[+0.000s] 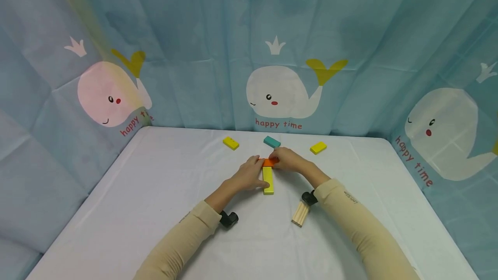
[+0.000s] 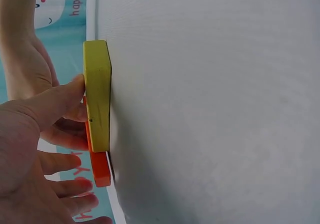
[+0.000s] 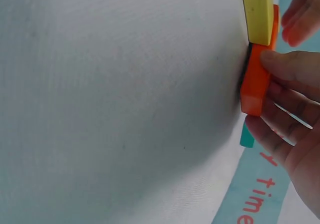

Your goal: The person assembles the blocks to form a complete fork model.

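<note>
On the white table [image 1: 155, 211], in the half toward its far edge, the right hand [image 1: 288, 160] pinches the orange block [image 3: 256, 79] near its right end; the left hand [image 1: 247, 175] has its fingers spread, thumb against the yellow block [image 1: 268, 178]. The yellow block's long axis points toward the table's far edge; the orange block lies crosswise at its far end, roughly parallel with that edge. Whether left fingertips touch the orange block is hard to tell.

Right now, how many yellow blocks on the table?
3. The back-left yellow block, the back-right yellow block, and the middle yellow block, touched by the left hand and reaching toward you from the orange block. Others could be hidden.
</note>
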`<move>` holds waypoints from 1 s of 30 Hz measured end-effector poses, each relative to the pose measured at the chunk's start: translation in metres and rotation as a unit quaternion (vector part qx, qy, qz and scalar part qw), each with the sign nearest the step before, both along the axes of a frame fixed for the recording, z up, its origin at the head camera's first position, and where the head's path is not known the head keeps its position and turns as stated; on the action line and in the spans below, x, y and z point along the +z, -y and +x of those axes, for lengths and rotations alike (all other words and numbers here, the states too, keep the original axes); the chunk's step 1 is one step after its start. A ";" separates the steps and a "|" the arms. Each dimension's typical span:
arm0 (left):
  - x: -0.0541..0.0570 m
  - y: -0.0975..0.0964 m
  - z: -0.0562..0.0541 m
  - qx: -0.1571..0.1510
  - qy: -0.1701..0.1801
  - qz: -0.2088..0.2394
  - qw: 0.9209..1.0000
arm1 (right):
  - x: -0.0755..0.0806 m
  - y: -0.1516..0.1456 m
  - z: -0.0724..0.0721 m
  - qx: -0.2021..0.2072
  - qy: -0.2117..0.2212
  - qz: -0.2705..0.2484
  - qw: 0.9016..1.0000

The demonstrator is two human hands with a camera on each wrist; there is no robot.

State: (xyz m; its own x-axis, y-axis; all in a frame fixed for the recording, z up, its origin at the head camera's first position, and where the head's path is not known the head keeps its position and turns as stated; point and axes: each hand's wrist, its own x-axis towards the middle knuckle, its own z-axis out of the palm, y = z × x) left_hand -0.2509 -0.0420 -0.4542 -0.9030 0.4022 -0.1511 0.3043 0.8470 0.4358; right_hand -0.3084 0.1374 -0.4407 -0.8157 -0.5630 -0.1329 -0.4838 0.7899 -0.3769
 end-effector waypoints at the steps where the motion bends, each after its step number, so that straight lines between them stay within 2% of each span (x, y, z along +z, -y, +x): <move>1: 0.000 0.000 0.000 -0.001 0.000 -0.001 1.000 | -0.001 0.000 0.000 0.001 0.001 -0.001 1.000; 12: -0.004 0.001 -0.003 -0.010 0.007 0.003 1.000 | -0.006 0.001 -0.002 0.004 -0.005 -0.006 1.000; 21: 0.000 0.002 -0.001 -0.013 0.006 -0.004 1.000 | -0.005 -0.001 -0.003 0.016 0.001 -0.008 1.000; 30: 0.003 -0.002 -0.003 -0.046 0.010 -0.008 0.999 | -0.004 -0.002 -0.002 0.006 0.012 -0.009 1.000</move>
State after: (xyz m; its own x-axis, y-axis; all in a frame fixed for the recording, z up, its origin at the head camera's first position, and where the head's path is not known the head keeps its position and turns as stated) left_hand -0.2542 -0.0399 -0.4514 -0.8594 0.4800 -0.1762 0.3717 0.8231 0.4294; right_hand -0.3102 0.1390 -0.4447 -0.8056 -0.5754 -0.1415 -0.4842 0.7769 -0.4025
